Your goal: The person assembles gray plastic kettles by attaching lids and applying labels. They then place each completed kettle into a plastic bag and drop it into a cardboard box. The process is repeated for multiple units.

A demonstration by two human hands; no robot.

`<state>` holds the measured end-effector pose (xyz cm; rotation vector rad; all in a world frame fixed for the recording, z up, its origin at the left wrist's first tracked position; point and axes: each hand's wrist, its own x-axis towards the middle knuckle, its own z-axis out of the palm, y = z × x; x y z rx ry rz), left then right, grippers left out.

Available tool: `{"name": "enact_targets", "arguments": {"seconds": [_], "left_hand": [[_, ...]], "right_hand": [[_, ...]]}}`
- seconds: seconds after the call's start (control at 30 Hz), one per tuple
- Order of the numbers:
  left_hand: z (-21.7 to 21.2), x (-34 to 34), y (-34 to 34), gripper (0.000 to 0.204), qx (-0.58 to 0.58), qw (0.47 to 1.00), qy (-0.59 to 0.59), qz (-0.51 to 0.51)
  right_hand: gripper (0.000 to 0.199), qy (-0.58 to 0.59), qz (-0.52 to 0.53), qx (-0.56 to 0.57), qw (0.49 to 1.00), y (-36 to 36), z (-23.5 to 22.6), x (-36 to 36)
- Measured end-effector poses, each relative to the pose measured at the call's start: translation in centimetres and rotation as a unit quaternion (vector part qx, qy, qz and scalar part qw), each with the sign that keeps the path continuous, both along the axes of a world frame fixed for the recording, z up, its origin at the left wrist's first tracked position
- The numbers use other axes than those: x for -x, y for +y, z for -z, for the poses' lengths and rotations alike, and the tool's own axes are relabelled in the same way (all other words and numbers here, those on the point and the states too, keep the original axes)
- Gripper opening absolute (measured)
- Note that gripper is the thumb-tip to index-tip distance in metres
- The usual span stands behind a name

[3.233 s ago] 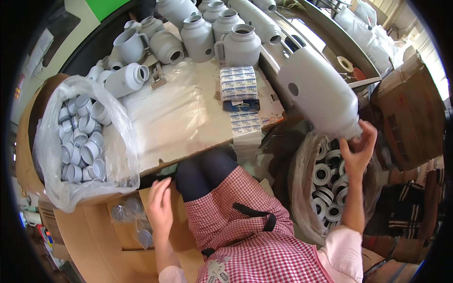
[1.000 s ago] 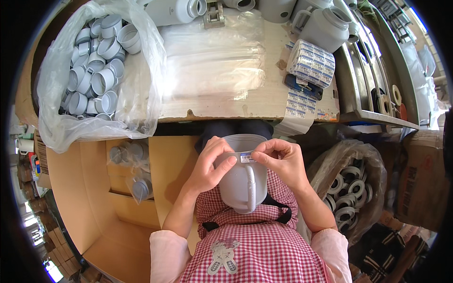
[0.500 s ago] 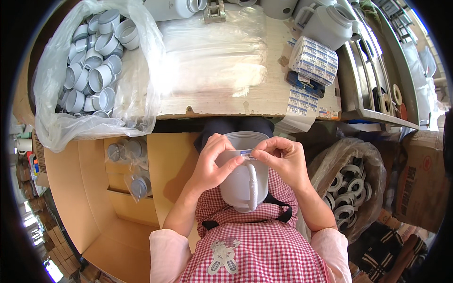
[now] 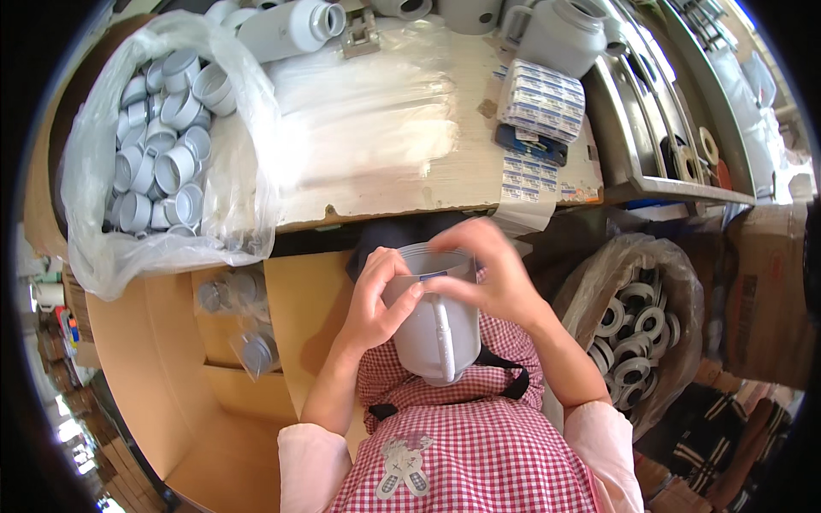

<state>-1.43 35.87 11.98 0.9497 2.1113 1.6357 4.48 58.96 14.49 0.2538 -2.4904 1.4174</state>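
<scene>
A grey plastic jug [image 4: 419, 338] with a side handle [image 4: 444, 333] rests upright in my lap, its wide mouth at the top. My left hand [image 4: 376, 299] grips its rim from the left, fingers at the edge and thumb on the outer wall. A small blue and white label [image 4: 434, 277] sits just below the rim, above the handle. Across that label lies the thumb of my right hand [image 4: 492, 278]. The right fingers arch over the jug's mouth, spread away from the thumb and slightly blurred.
A plastic bag of grey cups [image 4: 162, 154] is at the far left. On the table are a label roll [image 4: 543, 98] and more grey jugs [image 4: 560, 38]. An open carton [image 4: 171, 359] stands left; a bag of grey rings [image 4: 637, 333] is at right.
My right hand has gone from pinching at the label's right end to laying its thumb along the label, fingers lifted over the jug's mouth. My left hand keeps its grip.
</scene>
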Motion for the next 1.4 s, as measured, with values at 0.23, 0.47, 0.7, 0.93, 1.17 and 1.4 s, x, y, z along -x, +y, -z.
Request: {"name": "enact_targets", "arguments": {"seconds": [0.23,0.47,0.7,0.93,1.17,1.4], "left_hand": [[-6.3,-5.9,-0.2,0.061,-0.064,0.989,0.13,-0.031],[-7.3,-5.9,-0.3,0.045,-0.125,0.927,0.338,-0.101],[-5.2,-0.2,1.7,0.051,-0.003,0.996,-0.039,-0.076],[-6.1,0.5,0.4,0.058,0.096,0.995,-0.022,0.0],[-4.9,-0.9,-0.6,0.036,-0.003,0.969,-0.103,-0.226],[1.0,-2.7,-4.8,0.061,-0.221,0.801,-0.41,-0.377]], "right_hand": [[0.038,-0.153,0.187,0.507,0.827,1.2,2.3,-3.1],[0.046,-0.25,0.22,0.479,0.812,0.9,6.1,-11.8],[0.023,-0.268,0.629,-0.07,0.726,19.4,17.9,-32.2],[0.041,-0.396,0.333,-0.116,0.848,18.9,25.6,-38.4],[0.049,-0.063,0.567,0.188,0.799,16.5,8.3,-26.6],[0.046,0.051,0.213,0.16,0.963,-1.4,2.3,-9.9]]}}
